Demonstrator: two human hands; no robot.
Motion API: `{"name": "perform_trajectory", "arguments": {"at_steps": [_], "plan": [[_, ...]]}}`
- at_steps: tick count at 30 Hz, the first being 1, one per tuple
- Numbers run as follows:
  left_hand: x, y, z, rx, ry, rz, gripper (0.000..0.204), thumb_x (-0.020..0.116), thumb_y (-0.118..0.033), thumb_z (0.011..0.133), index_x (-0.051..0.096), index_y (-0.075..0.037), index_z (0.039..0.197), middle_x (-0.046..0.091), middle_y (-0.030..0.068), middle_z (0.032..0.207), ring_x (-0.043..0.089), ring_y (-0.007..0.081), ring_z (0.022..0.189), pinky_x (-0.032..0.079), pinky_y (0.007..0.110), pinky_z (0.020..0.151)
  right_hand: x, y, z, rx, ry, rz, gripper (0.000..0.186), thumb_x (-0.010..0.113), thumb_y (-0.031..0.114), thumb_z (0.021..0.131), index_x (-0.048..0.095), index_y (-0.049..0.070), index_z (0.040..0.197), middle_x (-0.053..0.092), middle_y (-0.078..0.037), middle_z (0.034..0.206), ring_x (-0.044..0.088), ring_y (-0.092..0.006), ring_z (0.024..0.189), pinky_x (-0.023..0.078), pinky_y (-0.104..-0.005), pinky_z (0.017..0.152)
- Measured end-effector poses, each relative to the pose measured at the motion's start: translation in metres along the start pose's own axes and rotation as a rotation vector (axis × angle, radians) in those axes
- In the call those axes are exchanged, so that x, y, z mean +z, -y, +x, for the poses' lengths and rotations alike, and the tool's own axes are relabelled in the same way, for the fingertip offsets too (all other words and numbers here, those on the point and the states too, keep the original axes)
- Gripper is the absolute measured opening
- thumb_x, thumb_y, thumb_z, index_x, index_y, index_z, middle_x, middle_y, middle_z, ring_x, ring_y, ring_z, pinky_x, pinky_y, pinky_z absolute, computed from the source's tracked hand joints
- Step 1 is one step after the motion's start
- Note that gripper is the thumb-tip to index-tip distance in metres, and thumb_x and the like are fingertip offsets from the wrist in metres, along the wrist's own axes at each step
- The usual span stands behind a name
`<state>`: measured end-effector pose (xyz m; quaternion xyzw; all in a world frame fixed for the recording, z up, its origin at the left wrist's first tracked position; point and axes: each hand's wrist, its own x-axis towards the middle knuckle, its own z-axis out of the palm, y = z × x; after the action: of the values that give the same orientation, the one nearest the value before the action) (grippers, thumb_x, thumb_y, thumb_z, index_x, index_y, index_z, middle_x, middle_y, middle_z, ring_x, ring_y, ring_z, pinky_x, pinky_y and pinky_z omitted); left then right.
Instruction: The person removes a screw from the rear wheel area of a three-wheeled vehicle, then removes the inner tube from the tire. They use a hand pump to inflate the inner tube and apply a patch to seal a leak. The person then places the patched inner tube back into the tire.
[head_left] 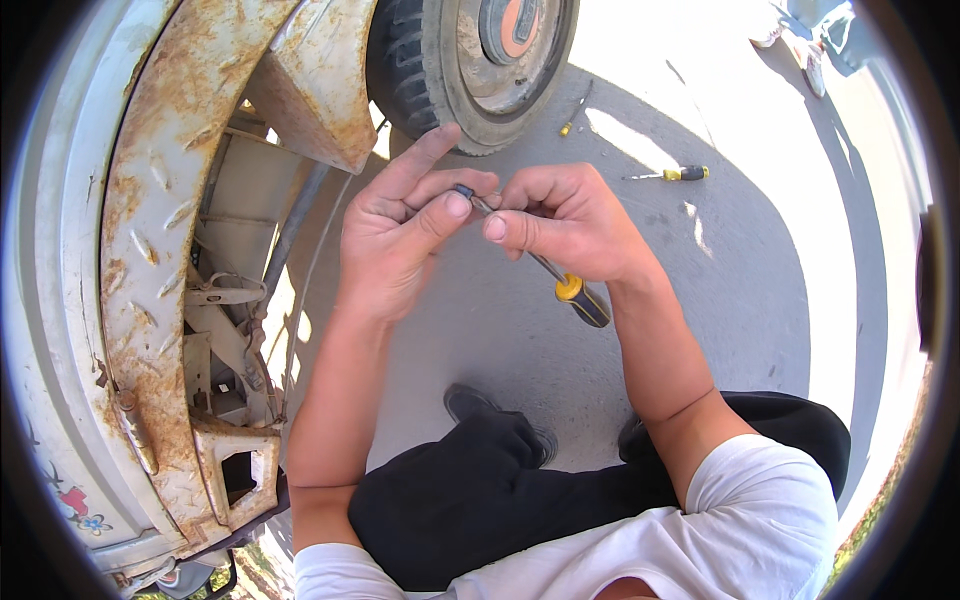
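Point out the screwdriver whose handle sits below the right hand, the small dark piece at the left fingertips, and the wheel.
Screwdriver (581, 299): head view, on its yellow and black handle.
Small dark piece (464, 190): head view, on its exposed end.
Wheel (482, 78): head view, on its metal disc.

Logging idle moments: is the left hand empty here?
No, the left hand pinches a small dark part, while the right hand holds a screwdriver.
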<state>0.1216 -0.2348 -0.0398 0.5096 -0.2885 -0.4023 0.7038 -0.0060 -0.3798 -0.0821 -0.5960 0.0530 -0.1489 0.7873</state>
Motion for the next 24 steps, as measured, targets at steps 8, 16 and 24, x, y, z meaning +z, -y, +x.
{"name": "perform_trajectory", "arguments": {"at_steps": [8, 16, 24], "plan": [[-0.006, -0.015, -0.006, 0.024, -0.002, 0.223, 0.063, 0.072, -0.003, 0.088, 0.043, 0.007, 0.144, 0.073, 0.017, 0.103, 0.069, 0.0178, 0.098, 0.054, 0.031, 0.09, 0.008, 0.001, 0.001, 0.032, 0.079, 0.044, 0.032, 0.073, 0.03, 0.092, 0.067, 0.002, 0.077, 0.062, -0.001, 0.064, 0.053, -0.0056, 0.06, 0.039, -0.0235, 0.052], [-0.011, -0.027, -0.013, -0.009, -0.036, 0.442, 0.063, 0.073, -0.004, 0.089, 0.043, 0.009, 0.143, 0.074, 0.0149, 0.102, 0.067, 0.0136, 0.097, 0.053, 0.028, 0.091, 0.016, -0.001, 0.003, 0.006, 0.039, -0.092, 0.03, 0.072, 0.027, 0.093, 0.067, 0.002, 0.079, 0.062, 0.0, 0.066, 0.053, -0.0056, 0.062, 0.04, -0.0237, 0.054], [-0.002, -0.018, -0.008, -0.028, -0.063, 0.34, 0.063, 0.072, -0.004, 0.088, 0.043, 0.009, 0.143, 0.072, 0.0171, 0.107, 0.067, 0.0183, 0.101, 0.052, 0.033, 0.094, 0.017, -0.02, 0.008, -0.021, 0.062, 0.146, 0.026, 0.068, 0.027, 0.096, 0.069, 0.003, 0.086, 0.066, -0.001, 0.073, 0.05, -0.0045, 0.063, 0.039, -0.023, 0.055]]}}
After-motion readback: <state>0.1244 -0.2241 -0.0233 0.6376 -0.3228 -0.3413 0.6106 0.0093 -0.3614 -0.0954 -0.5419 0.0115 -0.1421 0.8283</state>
